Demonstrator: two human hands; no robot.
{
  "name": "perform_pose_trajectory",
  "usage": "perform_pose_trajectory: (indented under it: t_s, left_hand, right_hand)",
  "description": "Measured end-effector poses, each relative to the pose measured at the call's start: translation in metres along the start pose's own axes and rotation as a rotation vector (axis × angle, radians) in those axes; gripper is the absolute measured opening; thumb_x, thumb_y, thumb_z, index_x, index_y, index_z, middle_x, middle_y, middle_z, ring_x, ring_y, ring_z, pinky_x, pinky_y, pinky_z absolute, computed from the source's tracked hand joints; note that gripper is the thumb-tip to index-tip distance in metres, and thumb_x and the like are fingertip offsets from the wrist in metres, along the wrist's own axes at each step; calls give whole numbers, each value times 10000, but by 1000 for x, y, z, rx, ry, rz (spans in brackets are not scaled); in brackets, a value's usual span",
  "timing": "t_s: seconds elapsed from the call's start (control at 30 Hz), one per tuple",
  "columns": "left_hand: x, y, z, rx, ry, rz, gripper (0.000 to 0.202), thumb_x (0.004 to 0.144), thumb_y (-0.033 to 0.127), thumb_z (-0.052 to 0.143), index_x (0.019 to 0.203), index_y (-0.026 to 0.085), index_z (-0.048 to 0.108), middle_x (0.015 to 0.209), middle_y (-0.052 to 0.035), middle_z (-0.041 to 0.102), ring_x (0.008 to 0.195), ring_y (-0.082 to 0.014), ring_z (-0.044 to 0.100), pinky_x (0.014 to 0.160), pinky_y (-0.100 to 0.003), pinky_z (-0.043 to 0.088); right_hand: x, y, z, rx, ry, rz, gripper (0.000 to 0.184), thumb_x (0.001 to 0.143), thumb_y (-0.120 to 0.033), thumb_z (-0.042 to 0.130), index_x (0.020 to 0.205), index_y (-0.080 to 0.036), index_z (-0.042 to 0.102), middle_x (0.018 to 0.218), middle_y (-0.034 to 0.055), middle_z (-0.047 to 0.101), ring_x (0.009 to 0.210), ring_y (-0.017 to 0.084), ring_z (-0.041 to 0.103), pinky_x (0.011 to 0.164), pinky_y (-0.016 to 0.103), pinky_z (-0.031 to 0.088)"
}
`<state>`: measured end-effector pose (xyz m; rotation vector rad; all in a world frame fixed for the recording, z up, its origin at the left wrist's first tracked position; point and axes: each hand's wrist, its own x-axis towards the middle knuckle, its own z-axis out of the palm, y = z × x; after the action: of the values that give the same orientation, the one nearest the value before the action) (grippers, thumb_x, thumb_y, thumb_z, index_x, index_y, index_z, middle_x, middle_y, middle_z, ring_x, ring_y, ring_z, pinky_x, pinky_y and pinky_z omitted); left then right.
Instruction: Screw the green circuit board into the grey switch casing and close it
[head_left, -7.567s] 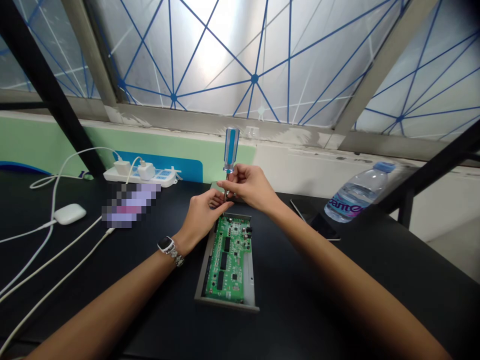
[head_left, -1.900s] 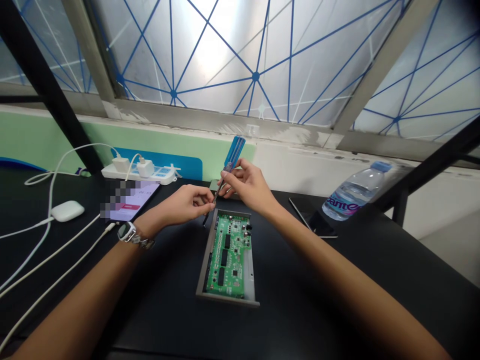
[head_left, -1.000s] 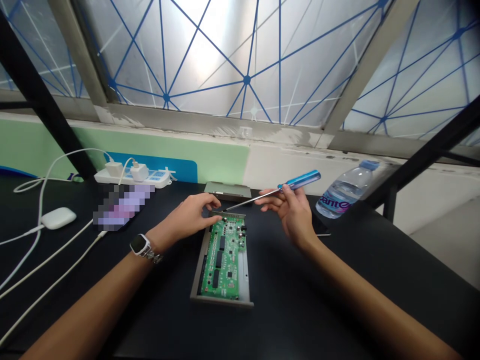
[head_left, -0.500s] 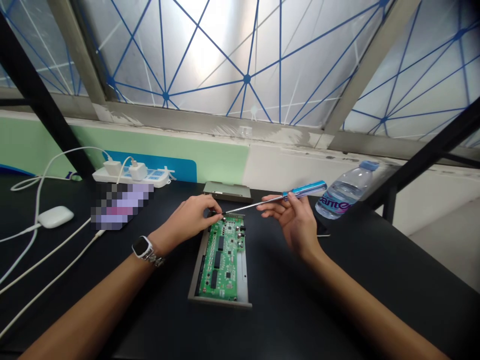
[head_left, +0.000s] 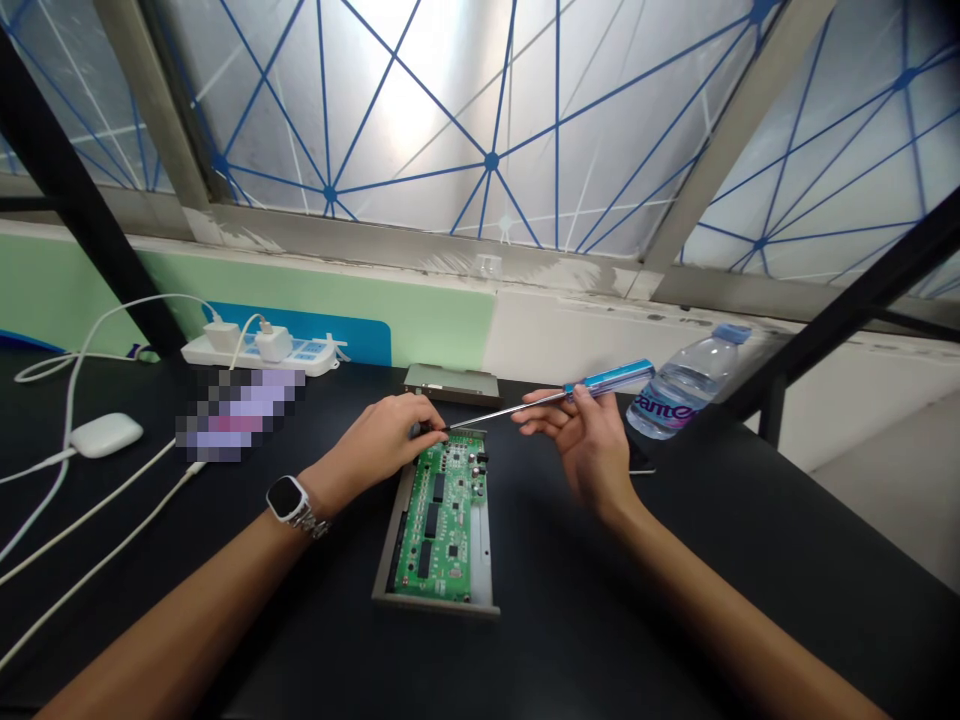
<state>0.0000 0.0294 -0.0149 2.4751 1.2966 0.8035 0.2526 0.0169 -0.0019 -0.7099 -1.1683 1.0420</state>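
My right hand [head_left: 589, 440] holds a screwdriver [head_left: 611, 378] by its blue clear handle, thumb on the handle and the other fingers loosely curled. The long metal shaft slants down to the left, and its tip meets the fingertips of my left hand [head_left: 401, 430]. The left thumb and forefinger are closed at the tip; what lies between them is too small or hidden to make out. Below them a green circuit board [head_left: 442, 520] sits in an open metal tray [head_left: 482, 560] on the black table. My left hand covers the board's far left corner.
Behind the board lies a grey metal cover [head_left: 450, 382]. A water bottle [head_left: 686, 385] stands tilted in view at right, beside a dark flat device [head_left: 641, 460]. To the left are a power strip [head_left: 300, 355], a white case [head_left: 109, 435], a blurred-out phone-like object [head_left: 244, 415] and white cables.
Both hands and the screwdriver keep nearly the same pose at the board's far end. The whole view has shifted very slightly.
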Motion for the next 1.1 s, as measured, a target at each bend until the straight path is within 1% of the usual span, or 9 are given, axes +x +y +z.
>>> perform_pose_trajectory:
  t_s: [0.23,0.47,0.57,0.67,0.8,0.9,1.0,1.1]
  left_hand:
    - [0,7,2,181,-35,70,125,963,279,624,956,190,712,984,-49,722,896,-221,645,821,-359,465]
    - [1,18,4,355,-81,141,192,998,278,573,913,164,701,934,-62,700,897,-228,636,788,-357,420]
    - [1,21,6,386,-82,148,225,1012,285,544,900,164,698,925,-68,693,882,-226,625,780,-354,419]
    - [2,23,9,358,-64,132,234,1008,303,550,893,165,700,917,-68,691,851,-222,614,772,-351,435]
    - [4,23,14,247,-18,100,171,978,291,599,917,176,710,924,-62,698,862,-225,623,772,-351,468]
    - [9,26,15,146,15,86,156,969,282,607,918,180,712,924,-60,698,895,-224,639,789,-351,491]
    - [20,32,11,31,39,54,150,957,286,624,914,182,724,926,-59,704,901,-220,651,798,-354,509]
    - [32,37,7,-64,60,3,156,940,299,649,908,178,742,952,-66,723,887,-221,665,800,-358,519]
  right_hand:
    - [-3,-1,2,-67,-20,-97,235,994,-423,580,1056,-284,401,889,-4,740,715,193,759,629,333,607]
    - [-5,-6,7,-137,-5,-164,215,994,-378,594,1047,-283,408,866,-12,727,683,175,742,616,326,615]
    - [-7,-9,10,-167,-1,-188,235,985,-373,609,1061,-287,404,867,-17,723,669,170,732,618,331,616]
    - [-8,-13,12,-186,-13,-208,238,985,-381,605,1058,-289,398,871,-20,716,650,165,723,615,335,611]
    - [1,-20,17,-223,-84,-217,218,1004,-425,552,1037,-292,382,849,-22,707,605,151,702,568,309,578]
    - [17,-29,25,-289,-147,-226,249,1005,-480,524,1015,-292,363,814,-18,714,556,145,673,527,297,547]
    - [38,-43,38,-382,-210,-239,298,993,-524,529,975,-287,350,723,-26,692,482,140,626,477,288,498]
    - [56,-55,50,-458,-251,-295,321,980,-552,537,967,-284,362,647,-39,653,437,136,583,463,290,462]
